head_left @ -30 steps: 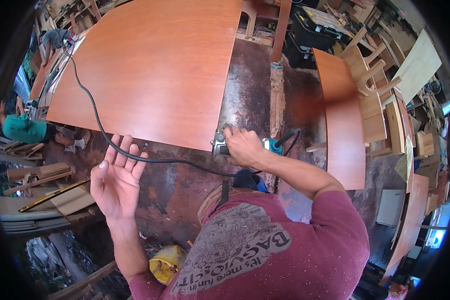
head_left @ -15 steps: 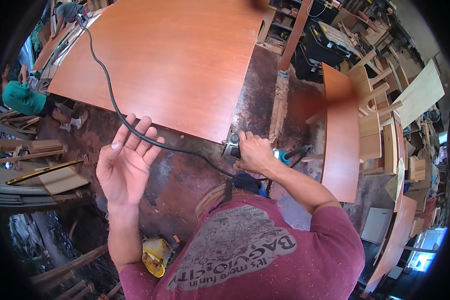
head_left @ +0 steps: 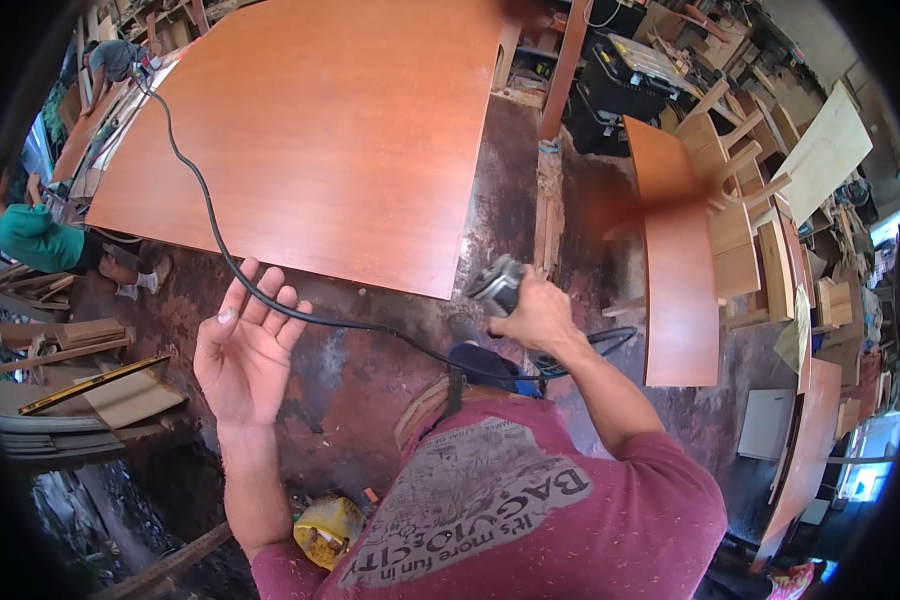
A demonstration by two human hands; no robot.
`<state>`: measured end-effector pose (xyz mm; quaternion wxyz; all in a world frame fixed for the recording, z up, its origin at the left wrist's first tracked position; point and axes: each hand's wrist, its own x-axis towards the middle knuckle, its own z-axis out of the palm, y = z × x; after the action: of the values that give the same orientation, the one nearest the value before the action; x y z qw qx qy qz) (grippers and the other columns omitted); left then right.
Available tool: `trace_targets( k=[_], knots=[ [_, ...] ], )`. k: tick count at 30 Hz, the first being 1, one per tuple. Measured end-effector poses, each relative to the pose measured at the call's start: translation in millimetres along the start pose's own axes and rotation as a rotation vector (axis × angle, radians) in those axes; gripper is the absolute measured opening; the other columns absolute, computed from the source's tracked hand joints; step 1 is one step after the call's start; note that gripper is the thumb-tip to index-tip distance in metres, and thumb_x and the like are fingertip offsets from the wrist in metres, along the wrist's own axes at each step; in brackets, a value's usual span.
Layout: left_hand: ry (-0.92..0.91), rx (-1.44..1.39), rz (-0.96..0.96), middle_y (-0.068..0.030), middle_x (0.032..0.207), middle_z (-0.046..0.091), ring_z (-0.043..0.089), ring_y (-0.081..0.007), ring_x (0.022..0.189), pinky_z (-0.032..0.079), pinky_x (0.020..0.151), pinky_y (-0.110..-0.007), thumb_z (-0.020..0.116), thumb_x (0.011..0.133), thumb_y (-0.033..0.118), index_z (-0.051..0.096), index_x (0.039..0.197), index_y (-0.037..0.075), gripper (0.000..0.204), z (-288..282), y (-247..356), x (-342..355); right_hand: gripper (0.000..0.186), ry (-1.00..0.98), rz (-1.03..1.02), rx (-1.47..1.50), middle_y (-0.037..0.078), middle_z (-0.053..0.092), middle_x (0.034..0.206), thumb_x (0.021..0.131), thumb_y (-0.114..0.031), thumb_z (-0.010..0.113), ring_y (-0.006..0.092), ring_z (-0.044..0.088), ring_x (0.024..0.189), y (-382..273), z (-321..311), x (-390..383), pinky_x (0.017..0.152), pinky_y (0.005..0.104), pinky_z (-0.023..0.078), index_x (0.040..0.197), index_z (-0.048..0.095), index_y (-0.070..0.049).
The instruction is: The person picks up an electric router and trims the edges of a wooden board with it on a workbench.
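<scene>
A large orange-brown laminated board (head_left: 310, 120) fills the upper middle. My left hand (head_left: 250, 350) is palm up below its front edge, fingers loosely apart and slightly bent, with a black power cord (head_left: 350, 323) lying across them. My right hand (head_left: 540, 318) grips a silver and black power tool (head_left: 498, 288), held tilted just right of the board's near corner and apart from it. The cord runs from the far left over the board and loops beside the tool.
A narrower laminated panel (head_left: 680, 320) and wooden chairs (head_left: 730, 240) stand right, black toolboxes (head_left: 600, 95) behind. Two co-workers (head_left: 45, 240) are at the left, near stacked boards and a yellow level (head_left: 95, 385). A yellow bucket (head_left: 328, 530) sits low behind my left arm.
My right hand has turned and drawn the tool rightward from the board's corner, tilting it. My left hand stays palm up under the cord. The view has shifted slightly.
</scene>
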<state>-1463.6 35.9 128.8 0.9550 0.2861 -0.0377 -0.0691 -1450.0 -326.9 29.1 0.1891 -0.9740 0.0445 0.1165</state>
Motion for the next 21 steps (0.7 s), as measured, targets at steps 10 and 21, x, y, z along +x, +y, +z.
trace_targets(
  k=[10,21],
  knots=[
    [0.083,0.130,-0.219,-0.0123,0.099,0.069,0.068,-0.0237,0.083,0.063,0.079,-0.048,0.051,0.102,0.010,0.055,0.138,-0.001,0.038,-44.3,25.8,64.6,0.085,0.069,0.319,0.244,0.032,0.072,0.107,0.063,-0.034,0.085,0.0464,0.070,0.104,-0.7,19.2,-21.4,0.095,0.0490,0.055,0.127,0.054,0.012],
    [0.057,0.289,-0.338,-0.0135,0.079,0.067,0.072,-0.0292,0.075,0.063,0.074,-0.051,0.056,0.105,0.013,0.056,0.120,0.002,0.018,-107.0,93.1,101.3,0.090,0.018,0.576,0.240,0.033,0.071,0.107,0.064,-0.038,0.085,0.0464,0.070,0.104,-78.3,39.8,-27.8,0.094,0.0496,0.056,0.131,0.051,0.013]
  ],
)
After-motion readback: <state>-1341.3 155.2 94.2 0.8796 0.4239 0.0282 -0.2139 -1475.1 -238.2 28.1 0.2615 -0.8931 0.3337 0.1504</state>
